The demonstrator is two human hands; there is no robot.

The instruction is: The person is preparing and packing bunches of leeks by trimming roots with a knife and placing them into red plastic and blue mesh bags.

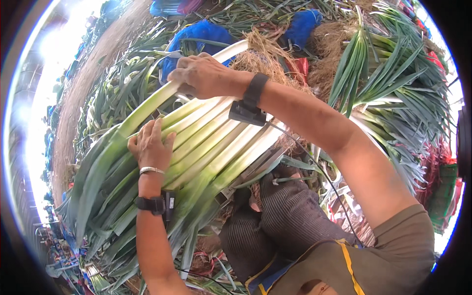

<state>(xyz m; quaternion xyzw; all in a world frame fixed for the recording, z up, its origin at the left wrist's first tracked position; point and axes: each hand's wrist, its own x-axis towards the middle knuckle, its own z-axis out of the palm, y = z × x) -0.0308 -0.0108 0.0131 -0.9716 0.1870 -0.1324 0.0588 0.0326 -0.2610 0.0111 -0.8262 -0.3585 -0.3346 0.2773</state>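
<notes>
The right hand [204,76] is closed around the pale stem of one leek [148,108], which extends from this grip up to the right and, with its green leaves, down to the left. Below the grip, a row of leeks [209,142] lies side by side, and the left hand [155,147] rests on it, thumb apart; whether these fingers also hold a stem, I cannot tell. Right of the grip are brown roots [263,61].

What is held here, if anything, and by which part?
The right hand holds a leek by its pale shank; the left hand lies on other leeks.
</notes>
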